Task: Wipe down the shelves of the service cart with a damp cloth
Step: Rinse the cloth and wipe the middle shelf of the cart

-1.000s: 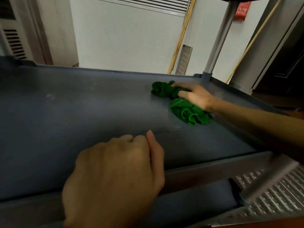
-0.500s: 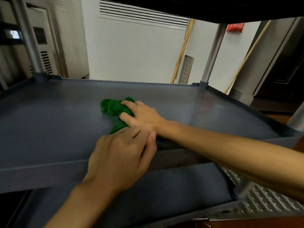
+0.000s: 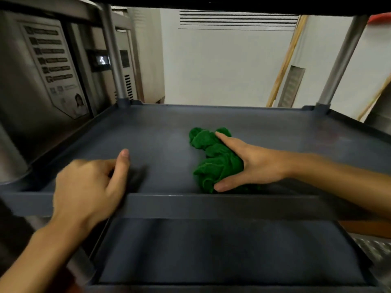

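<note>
Service cart cleaning is in mid-stroke on the middle shelf, a dark grey tray with a raised rim, while the lower shelf beneath it has no cloth on it. A second ago the wiping was at the far right corner by the metal post. It then swept across to left of centre, and it now sits near the middle of the shelf, close to the front rim. Judging by that path, most of this shelf has been passed over and the left end is the part still to reach. The left hand has slid leftwards along the front rim, from just beside the other hand to well apart from it. It lies over the rim with fingers curled and thumb straight, but blur hides whether it truly grips the rim or only leans on it. The right hand holds the bunched green cloth against the shelf floor, with the index finger stretched over the top and the thumb hooked round the near edge.
</note>
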Available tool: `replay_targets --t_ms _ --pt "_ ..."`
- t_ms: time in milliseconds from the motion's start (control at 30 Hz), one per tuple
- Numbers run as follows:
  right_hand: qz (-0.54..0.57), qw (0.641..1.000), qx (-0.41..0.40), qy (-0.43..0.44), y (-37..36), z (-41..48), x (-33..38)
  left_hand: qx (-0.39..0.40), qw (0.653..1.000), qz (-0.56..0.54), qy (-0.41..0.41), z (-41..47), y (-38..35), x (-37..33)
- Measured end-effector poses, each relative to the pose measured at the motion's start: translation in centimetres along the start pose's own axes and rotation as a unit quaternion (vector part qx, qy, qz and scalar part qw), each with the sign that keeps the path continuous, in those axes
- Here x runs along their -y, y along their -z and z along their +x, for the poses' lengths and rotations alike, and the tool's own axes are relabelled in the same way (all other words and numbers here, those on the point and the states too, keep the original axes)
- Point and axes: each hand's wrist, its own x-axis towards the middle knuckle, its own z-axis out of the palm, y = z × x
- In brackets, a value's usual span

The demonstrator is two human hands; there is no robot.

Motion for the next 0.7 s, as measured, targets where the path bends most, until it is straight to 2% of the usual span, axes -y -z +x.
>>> replay_targets --t_ms 167,367,700 --pt "-0.006 0.999 -0.029 -0.011 -0.9 2.5 1.6 0.033 0.997 -0.032 0.068 0.2 -0.4 -1.0" --pt "0.008 0.993 -0.121 -0.004 -1.2 9.5 2.7 0.034 0.997 -0.032 0.067 0.1 -0.2 -0.9" --pt "0.037 0.981 -0.188 -0.014 0.2 21.4 3.6 -0.002 0.998 -0.041 0.047 0.1 -0.6 -0.4"
